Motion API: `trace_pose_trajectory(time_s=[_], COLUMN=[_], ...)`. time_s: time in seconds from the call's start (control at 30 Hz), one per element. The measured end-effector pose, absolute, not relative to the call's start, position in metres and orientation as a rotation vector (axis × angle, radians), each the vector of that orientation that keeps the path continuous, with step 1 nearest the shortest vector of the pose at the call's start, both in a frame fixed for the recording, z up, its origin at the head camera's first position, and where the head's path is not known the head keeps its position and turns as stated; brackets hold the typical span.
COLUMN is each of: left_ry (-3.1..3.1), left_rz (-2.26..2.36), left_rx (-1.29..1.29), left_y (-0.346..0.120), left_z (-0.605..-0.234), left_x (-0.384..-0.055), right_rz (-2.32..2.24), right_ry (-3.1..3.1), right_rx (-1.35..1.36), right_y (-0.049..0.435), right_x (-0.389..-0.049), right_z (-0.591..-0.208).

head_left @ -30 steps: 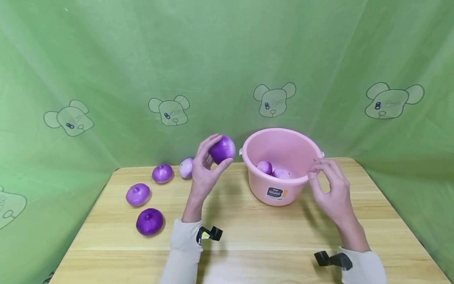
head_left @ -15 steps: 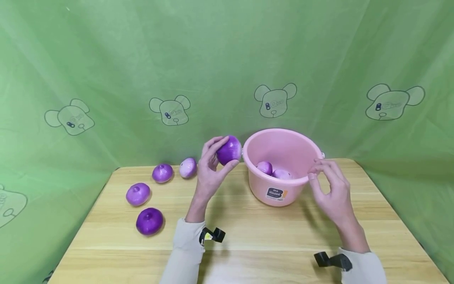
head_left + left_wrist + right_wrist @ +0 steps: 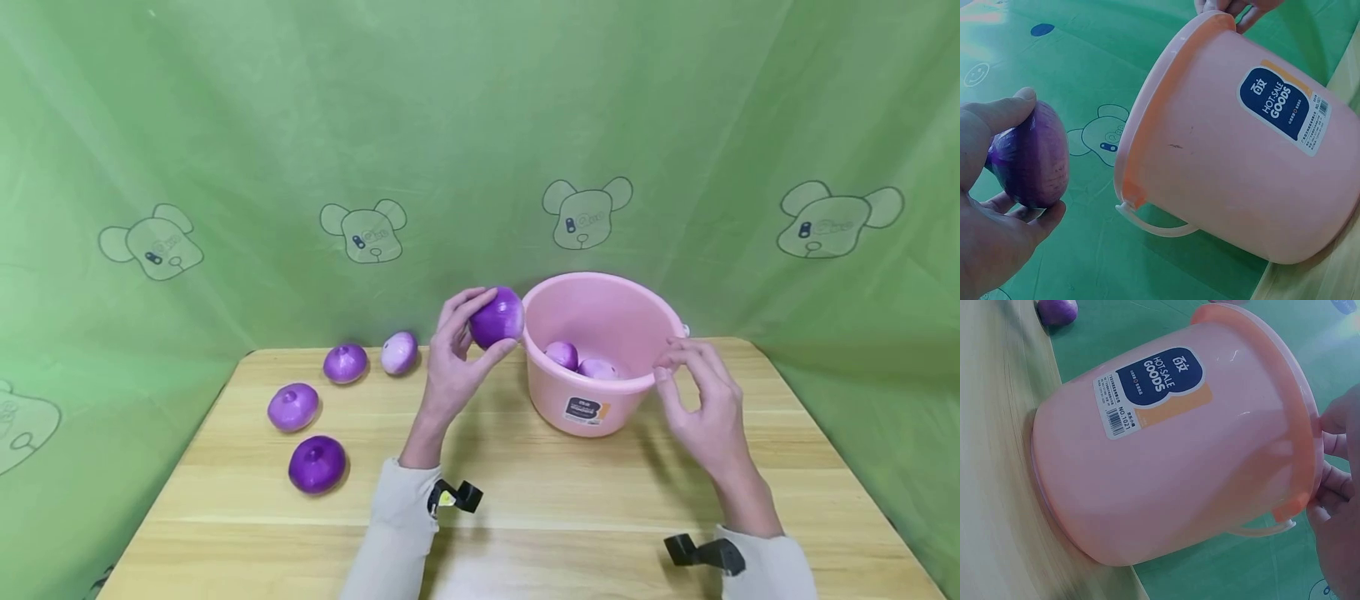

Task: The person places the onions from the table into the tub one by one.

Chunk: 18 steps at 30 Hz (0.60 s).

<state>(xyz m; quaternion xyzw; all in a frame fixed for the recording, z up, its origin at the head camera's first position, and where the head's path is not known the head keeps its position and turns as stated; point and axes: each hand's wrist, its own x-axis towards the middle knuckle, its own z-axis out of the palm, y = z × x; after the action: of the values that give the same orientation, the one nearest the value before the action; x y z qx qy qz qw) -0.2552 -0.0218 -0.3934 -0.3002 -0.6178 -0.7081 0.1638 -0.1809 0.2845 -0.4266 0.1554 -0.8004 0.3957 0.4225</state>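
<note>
My left hand (image 3: 455, 371) grips a purple onion (image 3: 498, 319) between thumb and fingers, raised above the table at the left rim of a pink bucket (image 3: 581, 407). In the left wrist view that onion (image 3: 1038, 156) is apart from the bucket (image 3: 1210, 137), with green cloth showing between them. My right hand (image 3: 703, 400) pinches the bucket's right rim; the right wrist view shows its thumb and fingers (image 3: 1335, 481) on either side of the rim. Inside the bucket lie a purple onion (image 3: 561, 355) and a paler one (image 3: 598, 368).
On the left of the wooden table (image 3: 525, 517) sit several more onions: a dark one (image 3: 317, 464), a lighter one (image 3: 293, 407), another behind it (image 3: 345, 363) and a pale one (image 3: 399, 352). A green cloth (image 3: 465, 125) hangs right behind the table.
My left hand has carried its onion rightward, from left of the bucket up to its rim. The right hand keeps its place on the rim.
</note>
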Motion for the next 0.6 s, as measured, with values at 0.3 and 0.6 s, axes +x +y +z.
trace_pose_trajectory(time_s=[0.3, 0.6], left_ry=[-1.780, -1.827], left_rz=[-2.020, -1.990], left_rx=[-0.854, -0.869], left_y=[-0.016, -0.005], left_z=[-0.392, -0.388], left_x=[-0.258, -0.259], right_rz=[0.984, 0.992], right_ry=[-1.993, -2.011], right_rx=[0.393, 0.387], right_y=[0.286, 0.286], right_x=[-0.183, -0.182], right_z=[-0.429, -0.428])
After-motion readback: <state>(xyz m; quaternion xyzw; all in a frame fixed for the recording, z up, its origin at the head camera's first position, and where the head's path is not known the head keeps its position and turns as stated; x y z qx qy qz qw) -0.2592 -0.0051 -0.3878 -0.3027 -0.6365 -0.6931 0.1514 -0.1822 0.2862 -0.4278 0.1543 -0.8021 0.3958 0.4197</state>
